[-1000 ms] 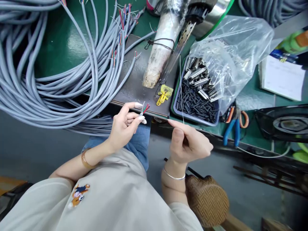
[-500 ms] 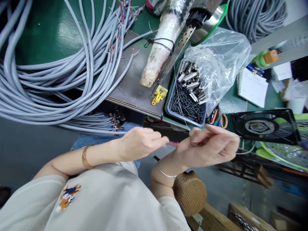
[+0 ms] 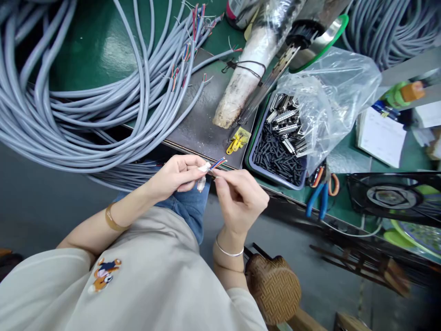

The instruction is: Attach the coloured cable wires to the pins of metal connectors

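Note:
In front of my lap, my left hand (image 3: 181, 174) is closed on a cable end, from which coloured wires (image 3: 217, 163) in blue, red and white stick out. White wrapping (image 3: 204, 168) shows at the left fingertips; whether it is tape on the fingers or on the cable is unclear. My right hand (image 3: 241, 195) has thumb and forefinger pinched together at the base of these wires, touching or nearly touching the left fingertips. What the right fingers pinch is too small to make out. The cable itself is mostly hidden behind my left hand.
Grey cables (image 3: 138, 115) with stripped ends are heaped at the left. A tray (image 3: 253, 158) holds metal connectors (image 3: 287, 120) and black tubes (image 3: 277, 154), beside a plastic bag (image 3: 344, 92). Nearby are a wrapped white tool (image 3: 237, 87), yellow tags (image 3: 237, 141), blue-handled pliers (image 3: 319, 200) and a fan (image 3: 391, 195).
My right hand has moved left and come together with my left hand, which has shifted up and left. A thin strand and a reddish wire stretched between the hands no longer show.

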`<state>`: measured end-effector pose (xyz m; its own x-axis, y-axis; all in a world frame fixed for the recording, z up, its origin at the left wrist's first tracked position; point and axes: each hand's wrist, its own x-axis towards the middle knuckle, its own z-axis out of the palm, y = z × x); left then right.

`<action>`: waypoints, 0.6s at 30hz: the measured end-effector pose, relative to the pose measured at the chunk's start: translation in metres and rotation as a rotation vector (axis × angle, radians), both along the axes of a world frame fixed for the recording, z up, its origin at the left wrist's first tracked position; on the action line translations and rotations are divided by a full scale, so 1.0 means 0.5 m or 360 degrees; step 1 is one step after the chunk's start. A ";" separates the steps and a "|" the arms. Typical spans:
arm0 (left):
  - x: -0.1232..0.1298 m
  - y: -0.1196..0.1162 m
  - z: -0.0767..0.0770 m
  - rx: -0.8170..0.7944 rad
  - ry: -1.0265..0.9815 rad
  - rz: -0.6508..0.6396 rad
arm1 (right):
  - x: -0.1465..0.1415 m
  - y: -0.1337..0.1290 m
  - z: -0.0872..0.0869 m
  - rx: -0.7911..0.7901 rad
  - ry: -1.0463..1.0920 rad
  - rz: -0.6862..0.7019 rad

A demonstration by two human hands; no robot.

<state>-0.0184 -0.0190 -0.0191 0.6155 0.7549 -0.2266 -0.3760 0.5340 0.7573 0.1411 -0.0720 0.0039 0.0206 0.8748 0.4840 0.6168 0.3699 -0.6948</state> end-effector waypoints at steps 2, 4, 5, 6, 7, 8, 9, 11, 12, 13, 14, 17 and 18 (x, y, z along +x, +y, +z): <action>0.001 0.001 0.004 0.0001 0.0022 0.0040 | -0.001 -0.002 -0.002 0.0033 -0.0095 0.0192; 0.001 0.001 0.004 0.0011 0.0056 0.0051 | 0.000 -0.006 -0.001 0.0060 -0.0089 0.0159; 0.001 0.001 0.004 0.0022 0.0076 0.0049 | 0.002 -0.007 0.000 0.0072 -0.0019 0.0031; 0.000 0.001 0.004 0.0037 0.0094 0.0046 | 0.004 -0.007 0.002 0.0073 0.0084 -0.0135; 0.000 0.000 0.003 0.0050 0.0108 0.0048 | 0.007 -0.006 0.004 0.0044 0.0193 -0.0288; 0.001 -0.001 0.003 0.0061 0.0120 0.0056 | 0.009 -0.004 0.006 -0.0031 0.0285 -0.0378; 0.001 -0.002 0.004 0.0069 0.0131 0.0068 | 0.012 -0.001 0.008 -0.0142 0.0350 -0.0393; 0.002 -0.003 0.004 0.0086 0.0155 0.0086 | 0.016 0.005 0.010 -0.0370 0.0403 -0.0276; 0.002 -0.003 0.005 0.0097 0.0170 0.0088 | 0.017 0.008 0.011 -0.0460 0.0405 -0.0207; 0.003 -0.004 0.005 0.0110 0.0186 0.0084 | 0.017 0.010 0.011 -0.0519 0.0405 -0.0161; 0.003 -0.004 0.005 0.0128 0.0201 0.0080 | 0.017 0.012 0.011 -0.0551 0.0403 -0.0143; 0.003 -0.005 0.008 0.0210 0.0228 0.0082 | 0.018 0.015 0.012 -0.0588 0.0395 -0.0162; 0.004 -0.005 0.010 0.0243 0.0235 0.0089 | 0.019 0.015 0.012 -0.0598 0.0391 -0.0169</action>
